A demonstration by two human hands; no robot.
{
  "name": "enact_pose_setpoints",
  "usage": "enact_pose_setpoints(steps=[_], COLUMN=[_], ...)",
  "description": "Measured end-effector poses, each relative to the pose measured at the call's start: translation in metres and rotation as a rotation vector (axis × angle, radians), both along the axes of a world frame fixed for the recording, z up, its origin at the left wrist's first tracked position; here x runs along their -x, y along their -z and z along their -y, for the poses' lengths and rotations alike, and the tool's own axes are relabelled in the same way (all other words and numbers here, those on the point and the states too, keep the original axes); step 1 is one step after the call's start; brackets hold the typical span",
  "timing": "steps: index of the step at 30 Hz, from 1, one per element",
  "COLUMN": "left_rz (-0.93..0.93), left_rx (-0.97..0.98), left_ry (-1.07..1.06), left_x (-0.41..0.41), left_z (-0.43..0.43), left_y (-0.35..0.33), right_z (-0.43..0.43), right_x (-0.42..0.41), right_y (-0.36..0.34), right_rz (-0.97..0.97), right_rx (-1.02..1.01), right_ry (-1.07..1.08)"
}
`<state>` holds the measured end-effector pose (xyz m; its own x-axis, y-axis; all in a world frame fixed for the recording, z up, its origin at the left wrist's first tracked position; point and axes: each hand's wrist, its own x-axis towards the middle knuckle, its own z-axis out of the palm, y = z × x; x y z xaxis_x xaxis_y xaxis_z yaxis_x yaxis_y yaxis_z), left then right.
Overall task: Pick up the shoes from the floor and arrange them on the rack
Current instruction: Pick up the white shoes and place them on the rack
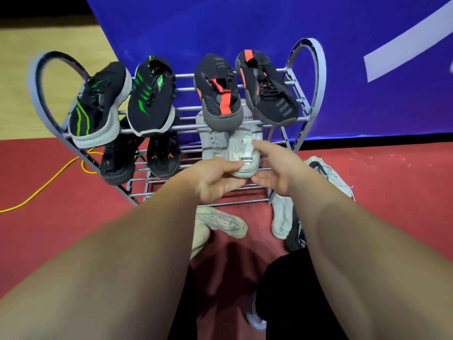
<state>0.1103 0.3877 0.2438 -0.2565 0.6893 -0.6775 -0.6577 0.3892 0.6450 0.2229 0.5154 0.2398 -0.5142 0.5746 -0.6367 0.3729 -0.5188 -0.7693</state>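
Step in hand: seating white shoe (245,155) on middle tier of rack (321,69), right half, just beside its white mate (210,146) and under black-and-orange pair (220,94). Left hand (215,179) at shoe's near end, fingers curled, thumb and fingertips pinching sole edge. Right hand (277,168) against shoe's right flank, forefinger straight along upper, thumb at near tip. Pressing rather than gripping, by the look; other fingers hidden. Judged nearly placed, not yet let go. Top tier, left: black-and-green pair (122,99). Middle tier, left: black pair (139,158). Left on red floor (73,192): beige shoe (220,223) near, pale shoe (282,217) by rack's right foot, another pale one (331,175) farther right. Next: square up with mate, release both hands, reach down for a floor shoe. Lowest tier (232,203) the likely spot, so a low reach.
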Motion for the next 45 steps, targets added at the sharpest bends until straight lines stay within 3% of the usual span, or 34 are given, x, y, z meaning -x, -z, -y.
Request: enact_pose_setpoints(steps=[5,8,11,14,18,20,24,35,45], left_rz=[-0.266,-0.353,-0.576,-0.476,-0.423,-0.458,-0.352,-0.246,-0.199], left_rx=[0.218,0.245,0.426,0.5,0.346,0.299,0.287,0.102,0.263], left_ry=[0.091,-0.181,-0.407,-0.355,-0.247,-0.301,-0.474,-0.497,-0.556], left_x=[0.0,0.016,0.041,0.049,0.046,0.044,0.036,0.022,0.021], left_z=[-0.018,-0.017,-0.009,-0.006,-0.014,-0.019,-0.02,-0.028,-0.04], left_y=[0.019,0.028,0.04,0.055,0.067,0.07,0.069,0.055,0.06], right_z=[-0.006,-0.019,-0.027,-0.026,-0.018,-0.021,-0.025,-0.034,-0.042], right_x=[0.013,0.015,0.013,0.007,0.012,0.015,0.011,0.001,-0.004], right_y=[0.016,0.028,0.039,0.045,0.045,0.048,0.045,0.043,0.045], right_rz=[0.006,0.007,0.127,0.267,0.16,0.141,0.102,0.002,0.021], right_rx=[-0.096,-0.088,-0.106,-0.067,0.133,0.145,0.111,0.153,0.187], right_ry=[0.146,0.215,0.237,0.243,0.242,0.284,0.363,0.425,0.396])
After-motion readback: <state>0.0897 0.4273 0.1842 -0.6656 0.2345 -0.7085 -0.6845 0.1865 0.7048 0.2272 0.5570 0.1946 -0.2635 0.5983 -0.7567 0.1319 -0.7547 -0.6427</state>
